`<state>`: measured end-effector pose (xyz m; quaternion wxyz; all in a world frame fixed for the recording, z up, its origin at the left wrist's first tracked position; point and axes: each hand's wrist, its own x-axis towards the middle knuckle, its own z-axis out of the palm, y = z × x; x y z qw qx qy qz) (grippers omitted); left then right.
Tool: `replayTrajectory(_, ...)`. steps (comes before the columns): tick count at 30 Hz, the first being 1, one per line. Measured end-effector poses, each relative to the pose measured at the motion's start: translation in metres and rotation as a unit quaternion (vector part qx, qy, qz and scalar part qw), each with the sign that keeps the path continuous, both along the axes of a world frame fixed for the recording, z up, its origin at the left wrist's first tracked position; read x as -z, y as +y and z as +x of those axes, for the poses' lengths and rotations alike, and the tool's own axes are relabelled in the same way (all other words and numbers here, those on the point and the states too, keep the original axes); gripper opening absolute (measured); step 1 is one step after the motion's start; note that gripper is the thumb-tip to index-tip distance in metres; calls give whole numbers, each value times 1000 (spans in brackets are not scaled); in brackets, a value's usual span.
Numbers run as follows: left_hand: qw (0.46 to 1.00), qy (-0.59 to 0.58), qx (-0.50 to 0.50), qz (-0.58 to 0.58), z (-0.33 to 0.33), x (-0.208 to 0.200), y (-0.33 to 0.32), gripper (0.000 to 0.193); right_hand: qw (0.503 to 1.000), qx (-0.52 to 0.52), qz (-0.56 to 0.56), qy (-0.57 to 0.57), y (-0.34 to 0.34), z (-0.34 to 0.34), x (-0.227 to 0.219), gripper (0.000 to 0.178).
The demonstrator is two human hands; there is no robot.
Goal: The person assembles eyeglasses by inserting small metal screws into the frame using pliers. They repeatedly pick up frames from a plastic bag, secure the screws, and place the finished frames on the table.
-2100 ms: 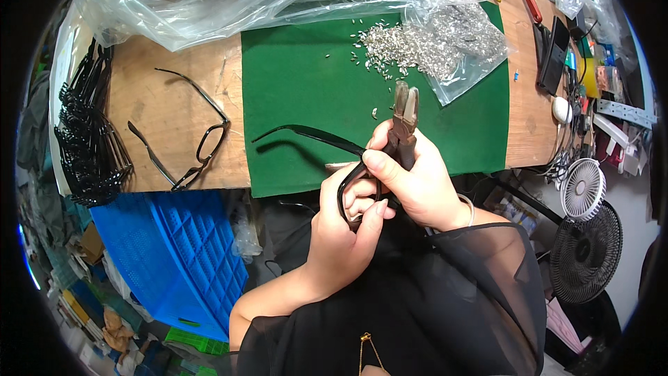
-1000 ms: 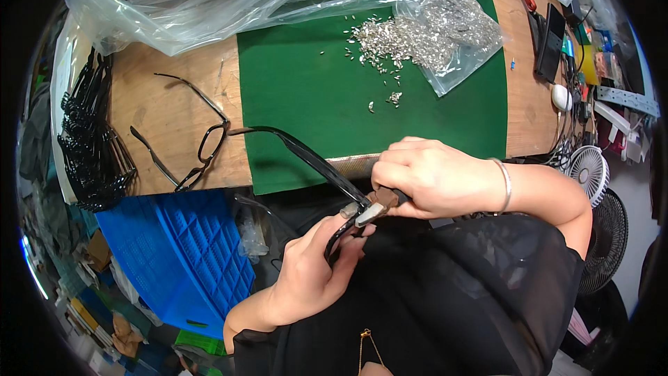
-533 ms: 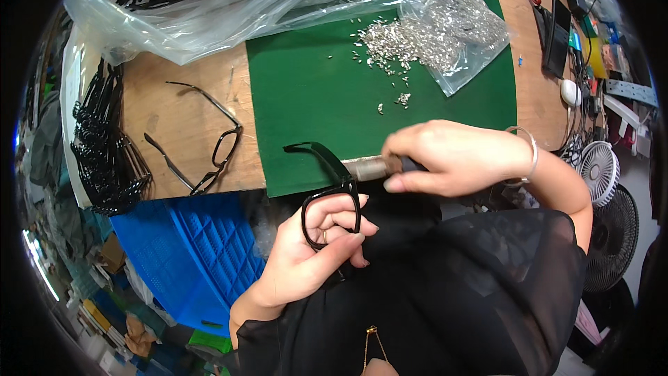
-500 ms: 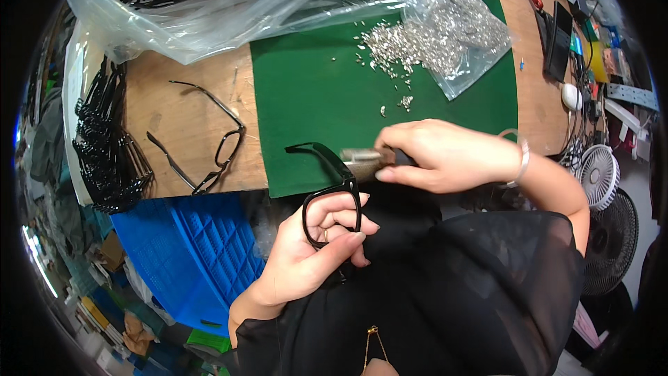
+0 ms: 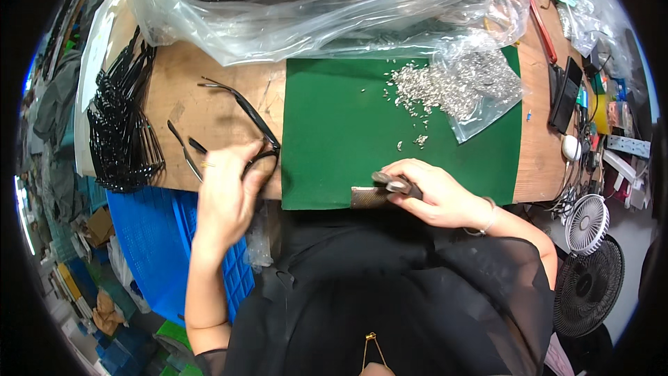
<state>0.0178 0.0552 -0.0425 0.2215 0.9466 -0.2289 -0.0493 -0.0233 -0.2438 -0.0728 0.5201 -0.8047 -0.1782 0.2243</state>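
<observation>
My left hand (image 5: 226,191) is over the wooden table left of the green mat, its thumb and fingers closed on the rim of a black eyeglass frame (image 5: 259,122). Beside and partly under that hand lie the temples of what seems a second black eyeglass frame (image 5: 182,147); the rest is hidden. In my right hand (image 5: 435,195), above the mat's near edge, is a pair of pliers (image 5: 396,184) with metal jaws pointing left. Just beneath the jaws sits a small textured metal block (image 5: 367,197) at the mat's edge.
Small silvery metal parts (image 5: 417,90) spill from a clear bag (image 5: 480,94) on the green mat (image 5: 334,139). Bundled black frame parts (image 5: 122,125) lie at left. Plastic sheeting (image 5: 313,24) crosses the back. A blue crate (image 5: 149,244) stands below the table; a white fan (image 5: 586,224) is at right.
My left hand has carried the eyeglass frame left, from before my body to the wooden table. My right hand with the pliers has shifted slightly. The whole view has shifted too.
</observation>
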Motion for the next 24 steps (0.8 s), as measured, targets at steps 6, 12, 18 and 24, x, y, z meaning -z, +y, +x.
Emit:
replayTrajectory(6,992,-24,-62,111,20,36,28,41,999,41,5,-14,7,1,6,14)
replayTrajectory(12,969,-155,-20,-191,79,-7,-35,40,998,64,15,-11,7,-1,12,12)
replayTrajectory(18,888,-259,-243,-293,209,-34,-77,35,1000,9,-11,-18,8,-2,6,13)
replayTrajectory(24,894,-221,-168,-350,177,-26,-112,40,998,60,25,-20,5,-7,11,6)
